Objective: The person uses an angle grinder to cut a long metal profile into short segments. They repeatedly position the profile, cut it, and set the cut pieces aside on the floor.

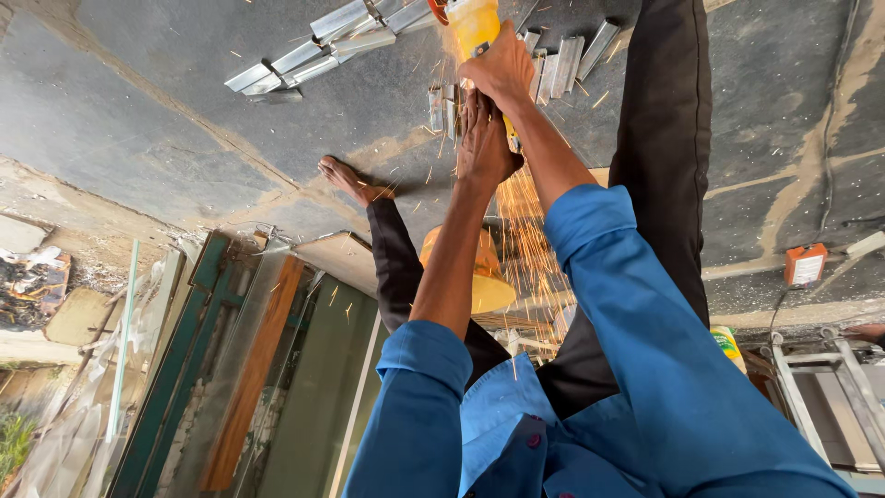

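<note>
- A worker in a blue shirt bends over a concrete floor (166, 111), grinding short metal pieces with a yellow angle grinder (472, 26) at the far end of the scene.
- The right hand (501, 69) is wrapped tight around the grinder's yellow body, fingers closed on it; the disc itself is mostly out of frame at the top edge.
- The left hand (484, 138) lies just nearer than the grinder, palm down and fingers extended, apparently pressing on a small metal piece (441, 106); whether it grips anything cannot be told from this angle.
- Sparks (525, 221) stream from the cut back toward the worker, passing between the forearms and over a yellow cone-shaped object (484, 281) by the legs.
- More cut metal sections (318, 46) lie in a row to the far left, others (567, 60) just right of the grinder.
- A bare foot (350, 180) rests on the floor near the spark path.
- Judged from the frame, good work here calls for a firm hold on the tool, the steadying fingers kept apart from the disc, and the spark stream angled away from foot and sleeve.
- An orange box (806, 264) sits on the floor at right.
</note>
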Demonstrator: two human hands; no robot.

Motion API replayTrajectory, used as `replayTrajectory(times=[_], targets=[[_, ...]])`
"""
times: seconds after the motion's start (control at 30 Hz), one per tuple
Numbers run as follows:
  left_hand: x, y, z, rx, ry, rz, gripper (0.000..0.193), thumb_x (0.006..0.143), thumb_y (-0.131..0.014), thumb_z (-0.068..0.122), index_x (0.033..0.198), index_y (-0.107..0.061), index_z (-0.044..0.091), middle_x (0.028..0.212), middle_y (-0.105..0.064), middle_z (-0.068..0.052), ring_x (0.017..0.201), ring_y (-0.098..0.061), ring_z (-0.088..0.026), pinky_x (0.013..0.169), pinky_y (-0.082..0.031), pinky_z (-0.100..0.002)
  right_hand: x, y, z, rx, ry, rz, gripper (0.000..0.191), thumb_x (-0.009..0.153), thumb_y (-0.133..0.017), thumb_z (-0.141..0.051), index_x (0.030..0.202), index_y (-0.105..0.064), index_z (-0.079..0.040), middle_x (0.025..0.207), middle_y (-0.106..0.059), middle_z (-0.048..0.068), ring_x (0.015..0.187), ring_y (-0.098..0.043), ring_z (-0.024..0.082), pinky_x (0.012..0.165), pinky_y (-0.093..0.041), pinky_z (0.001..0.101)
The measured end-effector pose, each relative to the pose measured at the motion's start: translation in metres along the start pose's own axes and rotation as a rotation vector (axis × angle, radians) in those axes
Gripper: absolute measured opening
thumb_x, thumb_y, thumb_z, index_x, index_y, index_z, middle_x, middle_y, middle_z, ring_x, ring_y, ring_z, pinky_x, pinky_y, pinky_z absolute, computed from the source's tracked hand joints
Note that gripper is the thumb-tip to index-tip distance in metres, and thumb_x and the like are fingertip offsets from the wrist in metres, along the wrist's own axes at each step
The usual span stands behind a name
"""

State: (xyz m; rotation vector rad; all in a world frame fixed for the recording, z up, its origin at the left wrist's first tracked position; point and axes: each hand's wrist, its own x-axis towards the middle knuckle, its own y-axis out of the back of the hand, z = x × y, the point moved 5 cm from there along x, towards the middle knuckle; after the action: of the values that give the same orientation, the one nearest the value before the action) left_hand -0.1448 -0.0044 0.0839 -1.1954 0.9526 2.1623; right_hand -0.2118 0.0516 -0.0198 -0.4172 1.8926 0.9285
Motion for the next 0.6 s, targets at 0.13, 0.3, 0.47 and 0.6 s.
replayTrajectory(times=[0.13,0.3,0.47,0.6], targets=[[-0.002,-0.006,-0.002,0.027,0.023,-0.038,0.125,0.061,-0.092,0.027,0.155,-0.017,-0.005,0.163,-0.021,-0.029,0.155,-0.015,-0.043,0.127,-0.018,-0.050,-0.003,-0.001,0.003,-0.003,0.019,0.009,0.071,0.060,-0.089,-0.029,0.114,-0.054,0.001,0.098,-0.072,0.020,0.095,-0.071,0.039,0.080,-0.055,0.0472],[-0.003,-0.013,-0.003,0.024,0.021,-0.057,0.127,0.061,-0.093,0.030,0.156,-0.017,-0.004,0.164,-0.019,-0.028,0.155,-0.014,-0.043,0.127,-0.018,-0.051,-0.006,0.000,0.008,0.007,-0.009,-0.007,0.067,0.061,-0.086,-0.026,0.113,-0.054,0.000,0.099,-0.072,0.021,0.094,-0.071,0.040,0.080,-0.056,0.0476],[-0.002,-0.017,-0.004,0.007,0.009,-0.065,0.127,0.063,-0.093,0.031,0.156,-0.015,-0.005,0.164,-0.018,-0.030,0.155,-0.012,-0.044,0.127,-0.016,-0.052,-0.006,0.000,0.009,0.007,0.006,0.010,0.070,0.057,-0.090,-0.029,0.109,-0.053,0.000,0.097,-0.071,0.022,0.092,-0.070,0.042,0.077,-0.055,0.0488],[-0.003,-0.021,-0.004,0.026,0.026,-0.075,0.130,0.061,-0.094,0.035,0.156,-0.015,-0.004,0.164,-0.018,-0.029,0.155,-0.011,-0.042,0.127,-0.015,-0.051,-0.005,-0.003,0.015,-0.021,0.002,-0.003,0.068,0.060,-0.087,-0.028,0.111,-0.052,0.001,0.095,-0.072,0.023,0.091,-0.071,0.043,0.077,-0.057,0.0492]])
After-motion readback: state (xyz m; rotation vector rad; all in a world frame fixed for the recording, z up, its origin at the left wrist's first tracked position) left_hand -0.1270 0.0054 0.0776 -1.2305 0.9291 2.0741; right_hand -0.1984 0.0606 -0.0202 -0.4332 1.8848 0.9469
